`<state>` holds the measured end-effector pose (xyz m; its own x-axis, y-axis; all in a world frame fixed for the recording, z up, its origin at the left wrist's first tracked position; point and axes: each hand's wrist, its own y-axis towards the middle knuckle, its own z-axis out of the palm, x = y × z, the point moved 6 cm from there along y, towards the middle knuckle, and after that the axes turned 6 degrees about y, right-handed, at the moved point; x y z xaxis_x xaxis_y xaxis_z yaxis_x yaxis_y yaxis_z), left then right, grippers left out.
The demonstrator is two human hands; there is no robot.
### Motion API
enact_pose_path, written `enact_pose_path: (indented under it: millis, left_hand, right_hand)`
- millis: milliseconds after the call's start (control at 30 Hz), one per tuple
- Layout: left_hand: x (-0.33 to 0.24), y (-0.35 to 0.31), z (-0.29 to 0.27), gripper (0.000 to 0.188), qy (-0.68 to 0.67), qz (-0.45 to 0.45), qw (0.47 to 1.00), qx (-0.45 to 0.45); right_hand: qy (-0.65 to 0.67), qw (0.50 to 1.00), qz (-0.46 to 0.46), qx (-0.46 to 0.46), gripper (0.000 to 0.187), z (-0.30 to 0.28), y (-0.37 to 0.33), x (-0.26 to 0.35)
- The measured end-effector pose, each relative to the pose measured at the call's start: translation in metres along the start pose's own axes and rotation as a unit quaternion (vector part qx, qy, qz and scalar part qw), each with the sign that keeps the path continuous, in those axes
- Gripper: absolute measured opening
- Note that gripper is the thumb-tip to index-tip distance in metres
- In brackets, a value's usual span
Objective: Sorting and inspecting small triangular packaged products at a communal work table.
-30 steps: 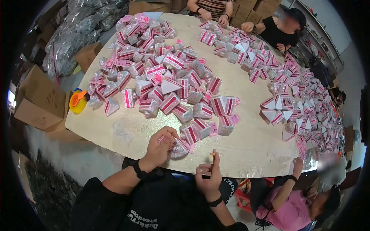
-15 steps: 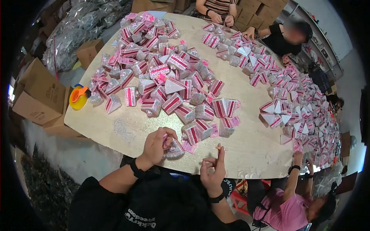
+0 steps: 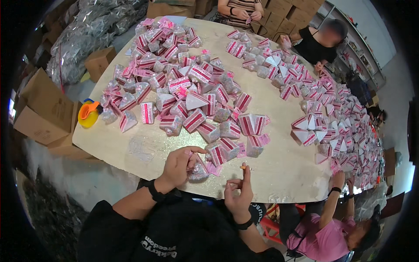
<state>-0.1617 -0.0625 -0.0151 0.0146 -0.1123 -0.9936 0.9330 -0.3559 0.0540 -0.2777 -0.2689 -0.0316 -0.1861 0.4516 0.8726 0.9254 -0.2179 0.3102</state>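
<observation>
My left hand (image 3: 178,167) is closed, gripping the top of a clear-wrapped cake-slice-shaped piece (image 3: 199,173) at the table's near edge; its index finger stretches out to the right. A pink tag (image 3: 213,169) lies beside this piece. My right hand (image 3: 239,195) hovers at the near edge with a small cigarette (image 3: 244,167), orange at one end and pale at the other, between its raised fingers. Its other fingers are curled. Just beyond my hands lie more wrapped slices (image 3: 222,149), red and white with pink tags, at the front of a large pile (image 3: 174,83).
Another long heap of wrapped slices (image 3: 340,118) covers the table's right side. An orange and yellow tape dispenser (image 3: 88,113) sits at the left edge, near open cardboard boxes (image 3: 46,107). Crumpled clear film (image 3: 140,148) lies on the tabletop (image 3: 166,142). Co-workers stand around the far and right sides.
My left index finger has straightened out to the right over the wrapped slice. My right hand has shifted slightly left, still with the cigarette. Across the table, the co-workers' hands have moved.
</observation>
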Motion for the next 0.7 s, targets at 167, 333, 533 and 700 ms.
enact_pose_path:
  millis: [167,333,533,700]
  left_hand:
    - [-0.002,-0.003,0.003,0.052,-0.003,-0.031,1.000,0.004]
    - [0.011,-0.012,-0.001,0.053,0.042,-0.026,0.999,-0.003]
    - [0.014,-0.008,0.008,0.046,-0.004,0.008,1.000,0.012]
    - [0.007,-0.010,0.006,0.044,-0.029,0.001,1.000,-0.007]
  right_hand:
    - [0.001,1.000,-0.014,-0.026,0.087,-0.001,-0.002,0.001]
    - [-0.001,0.999,0.038,-0.018,0.087,0.004,-0.012,-0.001]
    - [0.027,0.999,0.011,-0.040,0.086,-0.003,-0.018,-0.002]
    - [0.020,1.000,-0.002,-0.013,0.085,-0.003,-0.007,0.008]
